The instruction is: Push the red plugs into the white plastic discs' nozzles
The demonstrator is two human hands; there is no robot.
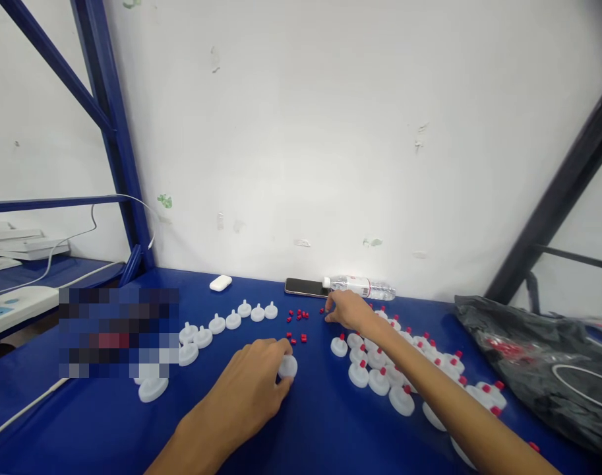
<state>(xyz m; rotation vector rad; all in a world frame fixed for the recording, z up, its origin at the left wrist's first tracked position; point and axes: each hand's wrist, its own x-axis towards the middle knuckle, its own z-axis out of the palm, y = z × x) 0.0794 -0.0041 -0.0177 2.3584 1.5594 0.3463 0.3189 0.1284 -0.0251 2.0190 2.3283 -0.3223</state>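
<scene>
White plastic nozzle cap [288,367] is grasped in the left hand [251,377]; farther along the blue tabletop [315,429], one small red cap [322,310] lies just beside the right hand [347,310], its grip unclear, near the phone [305,287].

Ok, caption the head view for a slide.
Left hand holding a white disc, right hand near loose red caps on a blue table.

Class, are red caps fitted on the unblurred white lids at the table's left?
No, the white lids at left show bare white nozzles.
</scene>
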